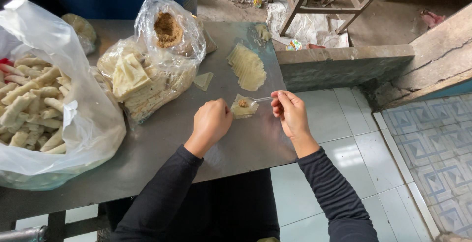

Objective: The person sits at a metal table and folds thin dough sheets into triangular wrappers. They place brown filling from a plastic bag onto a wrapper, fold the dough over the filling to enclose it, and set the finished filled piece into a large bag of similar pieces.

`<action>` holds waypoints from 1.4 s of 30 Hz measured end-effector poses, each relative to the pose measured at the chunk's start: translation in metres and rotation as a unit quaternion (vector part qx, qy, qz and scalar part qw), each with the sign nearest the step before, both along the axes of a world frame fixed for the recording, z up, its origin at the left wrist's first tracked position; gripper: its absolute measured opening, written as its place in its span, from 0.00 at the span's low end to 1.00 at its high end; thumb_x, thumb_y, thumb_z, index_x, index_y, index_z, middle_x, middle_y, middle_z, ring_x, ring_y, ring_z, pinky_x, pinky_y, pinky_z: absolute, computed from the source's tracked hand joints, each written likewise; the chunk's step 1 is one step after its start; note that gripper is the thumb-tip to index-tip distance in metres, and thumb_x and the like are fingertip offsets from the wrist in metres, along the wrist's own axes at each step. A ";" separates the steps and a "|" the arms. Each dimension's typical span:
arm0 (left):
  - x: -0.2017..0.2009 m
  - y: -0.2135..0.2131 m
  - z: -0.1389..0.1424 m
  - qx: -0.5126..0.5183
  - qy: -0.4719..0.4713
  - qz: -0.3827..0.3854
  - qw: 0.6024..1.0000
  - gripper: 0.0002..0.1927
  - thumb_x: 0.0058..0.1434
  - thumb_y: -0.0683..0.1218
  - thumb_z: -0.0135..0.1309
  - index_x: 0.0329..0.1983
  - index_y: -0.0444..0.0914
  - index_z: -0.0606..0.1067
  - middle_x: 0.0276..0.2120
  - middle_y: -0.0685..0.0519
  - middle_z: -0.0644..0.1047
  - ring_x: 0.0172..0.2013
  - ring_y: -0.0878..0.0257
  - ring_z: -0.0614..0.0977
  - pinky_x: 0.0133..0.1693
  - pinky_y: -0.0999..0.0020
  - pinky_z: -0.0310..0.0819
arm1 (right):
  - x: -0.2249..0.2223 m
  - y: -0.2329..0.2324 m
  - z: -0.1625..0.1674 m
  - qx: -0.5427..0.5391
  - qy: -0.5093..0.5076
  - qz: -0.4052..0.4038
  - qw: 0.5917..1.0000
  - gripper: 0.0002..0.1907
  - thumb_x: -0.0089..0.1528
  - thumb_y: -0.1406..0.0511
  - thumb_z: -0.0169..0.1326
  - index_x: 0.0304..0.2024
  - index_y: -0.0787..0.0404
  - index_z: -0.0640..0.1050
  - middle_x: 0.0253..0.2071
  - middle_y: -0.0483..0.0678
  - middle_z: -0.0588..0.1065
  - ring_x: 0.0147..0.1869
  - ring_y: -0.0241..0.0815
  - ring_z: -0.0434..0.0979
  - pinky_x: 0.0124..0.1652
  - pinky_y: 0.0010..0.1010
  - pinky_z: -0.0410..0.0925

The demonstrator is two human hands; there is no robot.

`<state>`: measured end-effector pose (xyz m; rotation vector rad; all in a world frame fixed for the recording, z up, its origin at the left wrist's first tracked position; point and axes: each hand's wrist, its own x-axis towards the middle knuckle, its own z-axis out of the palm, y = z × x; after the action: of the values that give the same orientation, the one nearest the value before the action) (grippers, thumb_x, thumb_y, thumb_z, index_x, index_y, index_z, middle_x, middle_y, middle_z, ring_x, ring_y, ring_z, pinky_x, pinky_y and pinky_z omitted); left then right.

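Two hands [211,121] over wrapper [244,108], grey metal table [162,148], tiled floor [344,138]

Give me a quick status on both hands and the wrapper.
Left hand pinning pale square wrapper. Right hand holding small metal spoon over brown filling. Nothing blocking.

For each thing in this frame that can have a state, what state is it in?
Wrapper: lying flat on the metal table, dab of filling at its centre.
Spoon: held, tip over the wrapper.
Left hand: curled, touching the wrapper's edge.
Right hand: pinching the spoon handle.
Filling bag: open.
Wrapper stack: fanned out, unbagged.
Bag of finished rolls: open, heaped.
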<state>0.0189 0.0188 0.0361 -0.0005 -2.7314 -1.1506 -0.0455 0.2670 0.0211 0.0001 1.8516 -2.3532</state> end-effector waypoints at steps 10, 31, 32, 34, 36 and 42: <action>-0.007 -0.010 0.010 0.183 -0.067 -0.026 0.981 0.11 0.52 0.41 0.61 0.37 0.33 0.76 0.31 0.48 0.82 0.33 0.59 0.84 0.38 0.65 0.78 | 0.017 -0.004 0.000 0.055 0.110 0.038 0.992 0.11 0.73 0.65 0.49 0.46 0.65 0.79 0.36 0.45 0.76 0.36 0.32 0.73 0.38 0.25 0.70; -0.013 0.001 0.003 0.226 -0.058 -0.021 0.972 0.11 0.56 0.43 0.56 0.41 0.33 0.78 0.32 0.47 0.83 0.35 0.58 0.85 0.40 0.65 0.78 | 0.022 0.023 0.013 0.225 0.320 0.026 0.920 0.06 0.72 0.71 0.50 0.44 0.66 0.79 0.38 0.46 0.79 0.40 0.32 0.77 0.42 0.25 0.74; -0.013 0.001 0.003 0.222 -0.060 -0.021 0.973 0.11 0.56 0.43 0.56 0.41 0.33 0.78 0.32 0.47 0.82 0.35 0.57 0.85 0.40 0.64 0.78 | 0.021 0.024 0.013 0.229 0.317 0.019 0.920 0.06 0.72 0.71 0.51 0.44 0.66 0.79 0.38 0.46 0.79 0.40 0.32 0.77 0.42 0.25 0.73; -0.012 0.001 0.003 0.214 -0.045 -0.024 0.976 0.11 0.55 0.42 0.57 0.41 0.33 0.78 0.33 0.47 0.82 0.36 0.56 0.85 0.40 0.64 0.78 | 0.019 0.024 0.014 0.237 0.312 0.005 0.920 0.07 0.72 0.70 0.51 0.44 0.66 0.79 0.38 0.47 0.78 0.39 0.32 0.77 0.41 0.25 0.73; -0.011 0.002 0.003 0.210 -0.038 -0.027 0.977 0.11 0.55 0.42 0.57 0.41 0.33 0.78 0.34 0.46 0.82 0.36 0.56 0.85 0.40 0.64 0.78 | 0.016 0.022 0.017 0.220 0.287 -0.001 0.932 0.08 0.73 0.68 0.50 0.45 0.66 0.79 0.38 0.46 0.78 0.39 0.32 0.76 0.41 0.25 0.72; -0.008 0.005 0.001 0.210 -0.010 -0.046 0.977 0.10 0.55 0.40 0.56 0.40 0.33 0.77 0.33 0.46 0.83 0.36 0.55 0.86 0.39 0.63 0.79 | -0.027 -0.018 0.040 -0.015 0.180 -0.020 0.983 0.09 0.73 0.66 0.50 0.47 0.66 0.78 0.38 0.47 0.77 0.37 0.32 0.75 0.38 0.24 0.70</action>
<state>0.0104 0.0237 0.0371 -0.0593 -2.4708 -1.7380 -0.0725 0.2489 0.0610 -0.4221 1.9791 -2.5422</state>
